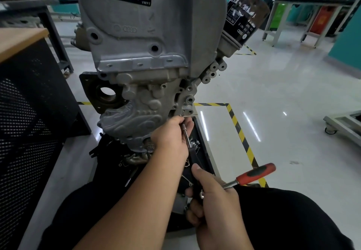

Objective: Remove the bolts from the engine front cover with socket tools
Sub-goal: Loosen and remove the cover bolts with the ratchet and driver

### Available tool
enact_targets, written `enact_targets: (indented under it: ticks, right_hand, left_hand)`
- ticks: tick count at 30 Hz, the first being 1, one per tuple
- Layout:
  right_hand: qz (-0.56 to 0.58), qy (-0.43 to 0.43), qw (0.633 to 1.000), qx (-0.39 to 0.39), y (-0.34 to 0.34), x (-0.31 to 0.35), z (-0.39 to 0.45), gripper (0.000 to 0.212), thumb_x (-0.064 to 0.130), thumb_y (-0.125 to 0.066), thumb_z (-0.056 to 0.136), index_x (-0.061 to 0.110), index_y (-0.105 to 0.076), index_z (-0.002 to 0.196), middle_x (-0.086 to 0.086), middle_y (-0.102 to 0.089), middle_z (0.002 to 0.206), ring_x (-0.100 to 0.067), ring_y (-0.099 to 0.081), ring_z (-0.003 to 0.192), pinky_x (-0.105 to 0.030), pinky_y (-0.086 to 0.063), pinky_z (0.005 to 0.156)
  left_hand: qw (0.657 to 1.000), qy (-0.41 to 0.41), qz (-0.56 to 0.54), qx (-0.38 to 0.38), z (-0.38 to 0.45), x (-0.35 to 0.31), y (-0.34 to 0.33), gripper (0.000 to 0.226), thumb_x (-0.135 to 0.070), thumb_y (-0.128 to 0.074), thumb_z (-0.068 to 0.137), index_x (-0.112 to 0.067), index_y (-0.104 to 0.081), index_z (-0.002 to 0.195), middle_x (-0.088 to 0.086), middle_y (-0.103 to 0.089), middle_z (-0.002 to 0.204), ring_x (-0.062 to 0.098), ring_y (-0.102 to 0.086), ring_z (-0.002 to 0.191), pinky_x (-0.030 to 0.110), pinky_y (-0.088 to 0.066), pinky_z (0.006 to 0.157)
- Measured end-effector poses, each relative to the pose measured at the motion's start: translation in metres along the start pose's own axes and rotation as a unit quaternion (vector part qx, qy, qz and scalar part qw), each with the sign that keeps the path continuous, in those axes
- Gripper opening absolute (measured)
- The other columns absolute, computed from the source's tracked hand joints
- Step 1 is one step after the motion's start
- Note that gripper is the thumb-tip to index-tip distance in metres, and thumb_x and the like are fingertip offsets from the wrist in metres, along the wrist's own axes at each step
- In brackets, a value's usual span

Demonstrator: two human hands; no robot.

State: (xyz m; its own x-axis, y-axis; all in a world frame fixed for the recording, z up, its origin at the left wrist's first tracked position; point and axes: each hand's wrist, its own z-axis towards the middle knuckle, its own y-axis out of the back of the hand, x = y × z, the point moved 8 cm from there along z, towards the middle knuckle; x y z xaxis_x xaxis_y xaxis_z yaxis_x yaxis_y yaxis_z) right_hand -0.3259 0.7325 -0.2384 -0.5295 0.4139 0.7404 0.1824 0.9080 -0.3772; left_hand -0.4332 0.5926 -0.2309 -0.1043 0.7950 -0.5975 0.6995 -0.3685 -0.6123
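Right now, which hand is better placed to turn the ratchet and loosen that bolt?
The right hand: it grips the head end of the red-handled ratchet. The left hand pinches the extension bar near the front cover, better suited to steadying it.

- Grey cast-metal engine front cover (136,101) stands centre, above the floor (273,93).
- Black cylindrical oil filter (244,15) just right of it, up high.
- Black perforated-metal cabinet (29,112) to the left.
- Steel-framed workbench surface (312,1) far right, behind.
- Left hand (172,138) at the cover's lower edge; right hand (213,195) nearer the camera, ahead of the lap.
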Motion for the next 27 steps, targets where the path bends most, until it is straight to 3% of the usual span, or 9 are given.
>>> enact_targets:
  ticks: [3,7,10,14,19,23,27]
  right_hand:
    - [0.007,0.014,1.000,-0.022,-0.001,-0.010,0.006,0.014,0.016,-0.080,0.087,0.011,-0.075,0.074,-0.016,-0.054,0.052,-0.016,-0.034,0.034,-0.021,-0.029,0.041]
    - [0.012,0.072,0.995,-0.072,-0.002,-0.022,0.013,0.022,0.009,-0.079,0.087,0.024,-0.080,0.071,-0.009,-0.064,0.057,-0.016,-0.052,0.046,-0.027,-0.040,0.048]
    - [0.043,0.100,0.988,-0.105,-0.005,-0.026,0.014,0.031,0.006,-0.079,0.086,0.034,-0.081,0.072,-0.008,-0.073,0.064,-0.017,-0.061,0.054,-0.032,-0.046,0.061]
    - [0.059,0.126,0.979,-0.149,0.000,-0.018,0.019,0.037,0.004,-0.081,0.081,0.040,-0.079,0.071,-0.006,-0.076,0.067,-0.016,-0.070,0.054,-0.035,-0.055,0.062]
    - [0.019,0.132,0.982,-0.134,0.006,0.003,0.028,0.014,0.006,-0.082,0.078,0.019,-0.082,0.077,-0.006,-0.075,0.066,-0.016,-0.072,0.054,-0.022,-0.052,0.045]
    - [-0.031,0.133,0.983,-0.126,0.015,0.019,0.032,0.010,0.012,-0.084,0.075,0.021,-0.081,0.075,-0.002,-0.066,0.054,-0.013,-0.058,0.045,-0.028,-0.047,0.050]
    - [-0.035,0.135,0.985,-0.104,0.016,0.023,0.035,0.007,0.013,-0.083,0.077,0.013,-0.081,0.084,-0.003,-0.064,0.059,-0.015,-0.056,0.053,-0.029,-0.043,0.054]
  left_hand:
    - [0.998,0.021,0.060,0.001,0.009,0.009,0.011,0.022,0.001,-0.065,0.090,0.012,-0.065,0.109,0.021,-0.070,0.095,0.020,-0.071,0.066,0.030,-0.062,0.056]
    - [0.996,0.028,0.080,0.009,0.016,0.015,0.013,0.022,-0.001,-0.066,0.090,0.012,-0.067,0.108,0.018,-0.071,0.091,0.018,-0.071,0.064,0.026,-0.059,0.053]
    - [0.995,0.040,0.084,0.034,0.016,0.020,0.004,0.012,-0.001,-0.066,0.090,0.008,-0.068,0.098,0.015,-0.069,0.080,0.017,-0.068,0.059,0.025,-0.058,0.052]
    - [0.994,0.049,0.080,0.056,0.016,0.025,-0.010,0.010,-0.001,-0.063,0.091,0.001,-0.065,0.081,0.010,-0.065,0.069,0.014,-0.062,0.052,0.023,-0.056,0.051]
    - [0.997,0.061,0.016,0.046,0.020,0.027,-0.022,0.016,0.000,-0.062,0.094,0.000,-0.063,0.077,0.008,-0.062,0.068,0.013,-0.061,0.055,0.023,-0.057,0.052]
    - [0.998,0.057,0.000,0.023,0.024,0.033,-0.022,0.014,0.001,-0.061,0.094,0.001,-0.061,0.080,0.010,-0.060,0.072,0.014,-0.059,0.053,0.023,-0.058,0.054]
    - [0.998,0.060,-0.026,0.027,0.026,0.035,-0.025,0.009,0.001,-0.063,0.094,0.003,-0.062,0.085,0.010,-0.061,0.075,0.014,-0.060,0.057,0.025,-0.061,0.057]
